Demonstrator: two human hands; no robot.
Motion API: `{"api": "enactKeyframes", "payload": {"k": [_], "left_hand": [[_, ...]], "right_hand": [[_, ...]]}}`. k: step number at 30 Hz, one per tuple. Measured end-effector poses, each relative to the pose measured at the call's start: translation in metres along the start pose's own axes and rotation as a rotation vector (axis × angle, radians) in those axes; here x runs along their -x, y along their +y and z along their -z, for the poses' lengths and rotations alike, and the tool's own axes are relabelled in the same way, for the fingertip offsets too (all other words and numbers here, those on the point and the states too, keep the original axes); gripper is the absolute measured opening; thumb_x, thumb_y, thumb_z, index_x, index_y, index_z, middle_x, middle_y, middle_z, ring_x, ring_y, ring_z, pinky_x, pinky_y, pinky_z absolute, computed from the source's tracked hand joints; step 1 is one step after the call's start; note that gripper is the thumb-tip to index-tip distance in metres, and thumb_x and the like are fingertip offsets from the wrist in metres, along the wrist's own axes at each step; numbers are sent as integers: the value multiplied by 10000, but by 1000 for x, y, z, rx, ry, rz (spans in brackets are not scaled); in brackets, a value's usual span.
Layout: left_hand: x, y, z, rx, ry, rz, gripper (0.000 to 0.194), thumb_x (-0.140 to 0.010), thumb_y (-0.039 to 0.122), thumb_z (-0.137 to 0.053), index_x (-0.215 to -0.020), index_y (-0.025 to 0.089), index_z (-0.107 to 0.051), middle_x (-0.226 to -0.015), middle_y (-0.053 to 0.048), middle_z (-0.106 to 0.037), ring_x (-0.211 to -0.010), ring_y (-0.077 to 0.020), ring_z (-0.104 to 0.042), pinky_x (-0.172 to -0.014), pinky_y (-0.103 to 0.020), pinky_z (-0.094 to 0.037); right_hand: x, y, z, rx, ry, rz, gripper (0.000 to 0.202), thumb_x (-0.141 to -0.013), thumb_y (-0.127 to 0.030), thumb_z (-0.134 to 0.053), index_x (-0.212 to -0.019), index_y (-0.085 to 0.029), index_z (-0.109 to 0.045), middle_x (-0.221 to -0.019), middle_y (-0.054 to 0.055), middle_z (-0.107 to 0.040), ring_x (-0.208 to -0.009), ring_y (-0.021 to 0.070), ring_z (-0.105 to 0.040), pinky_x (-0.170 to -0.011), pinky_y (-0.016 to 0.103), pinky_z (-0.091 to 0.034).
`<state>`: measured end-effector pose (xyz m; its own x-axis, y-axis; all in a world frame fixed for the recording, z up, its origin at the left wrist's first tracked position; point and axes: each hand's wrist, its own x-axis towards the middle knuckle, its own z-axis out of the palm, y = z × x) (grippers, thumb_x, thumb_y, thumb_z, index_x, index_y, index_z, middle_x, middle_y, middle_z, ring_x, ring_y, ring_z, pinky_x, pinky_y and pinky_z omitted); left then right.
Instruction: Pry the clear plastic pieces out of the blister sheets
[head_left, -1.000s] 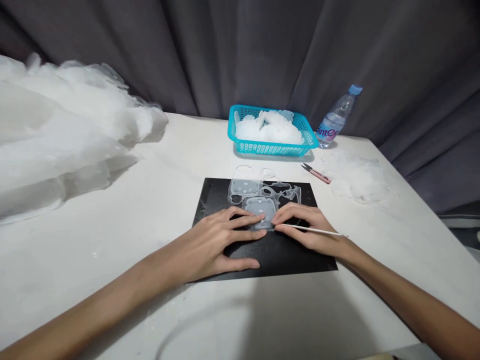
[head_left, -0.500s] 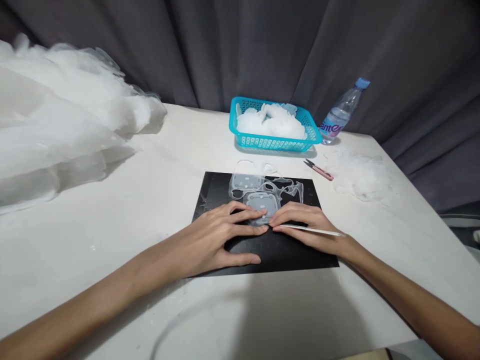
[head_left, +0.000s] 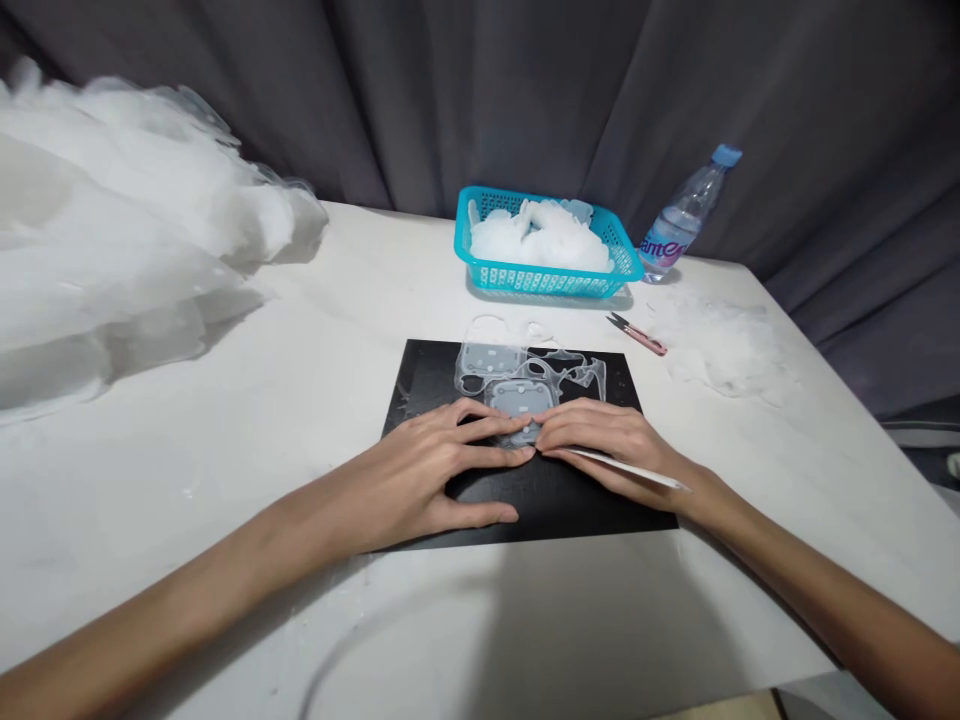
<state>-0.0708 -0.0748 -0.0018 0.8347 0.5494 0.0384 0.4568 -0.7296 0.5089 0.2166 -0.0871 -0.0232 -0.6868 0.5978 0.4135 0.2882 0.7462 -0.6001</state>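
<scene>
Left hand spread flat, fingertips pressing the translucent grey rounded-square piece, which lies mid-mat. Right hand pinched around slim white stick, tip end hidden by the fingers at the piece's near right corner. Hands close; can't tell if fingertips touch.

Edges: black mat passes under both hands, left wrist over its left edge, right wrist near its right edge. Near edge just below left thumb, then a strip of tabletop toward the wearer. Clear trimmings and second grey piece crowd the far side, clear film overhanging the far edge. Beyond that, a gap of tabletop, then blue basket with white pieces inside. Thread snips near mat's far right corner; wispy scrap pile right of them.

Surface: white tabletop, specks lower left, shadow in front. Big white heap far left. Water bottle beside basket. Dark pleated curtain behind.
</scene>
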Motion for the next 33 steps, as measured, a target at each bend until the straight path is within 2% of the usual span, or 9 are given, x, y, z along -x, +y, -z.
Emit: {"api": "enactKeyframes", "payload": {"k": [5,10,16,19,29,33], "left_hand": [[0,0,1,-21,-9,-11,551,-988,586,-650,-1496,378,-605,-1620,-3,-529,-1403,-303,-524,-1162,-459,-457],[0,-3,0,3,10,-13,533,-980,582,-664,-1473,382,-628,-1601,-3,-553,-1380,-297,-543,-1131,-438,-482],[2,-4,0,-3,-9,6,550,-981,601,-650,-1494,409,-598,-1621,7,-527,-1411,-297,-520,-1144,-444,-476],[3,-4,-1,10,3,5,550,-974,595,-664,-1490,415,-601,-1610,4,-541,-1407,-295,-527,-1130,-433,-488],[2,-4,1,31,10,1,561,-969,572,-686,-1498,413,-592,-1614,2,-536,-1416,-297,-519,-1145,-432,-481],[3,-2,0,23,0,7,561,-973,565,-683,-1504,415,-586,-1626,-15,-520,-1424,-312,-511,-1157,-462,-479]], "right_hand": [[3,-3,11,37,-42,-29,233,-1065,-141,-549,-1231,-206,-699,-1203,101,-776,-1185,221,-732,-1015,384,-617],[5,-7,16,-19,-85,-105,239,-1079,-164,-520,-1224,-217,-702,-1184,96,-776,-1166,219,-739,-981,361,-624],[8,-12,14,-155,-3,-198,190,-1060,-197,-580,-1167,-223,-735,-1124,83,-790,-1220,246,-726,-1024,377,-616],[8,-10,9,-148,26,-160,206,-1060,-182,-576,-1193,-224,-727,-1133,86,-787,-1232,242,-717,-1044,388,-608],[7,0,1,-54,-9,-61,223,-1062,-170,-567,-1231,-223,-704,-1180,89,-776,-1206,214,-717,-1043,367,-598],[4,1,-4,111,-2,19,214,-1067,-193,-571,-1229,-220,-708,-1172,93,-776,-1122,199,-743,-952,324,-620]]}}
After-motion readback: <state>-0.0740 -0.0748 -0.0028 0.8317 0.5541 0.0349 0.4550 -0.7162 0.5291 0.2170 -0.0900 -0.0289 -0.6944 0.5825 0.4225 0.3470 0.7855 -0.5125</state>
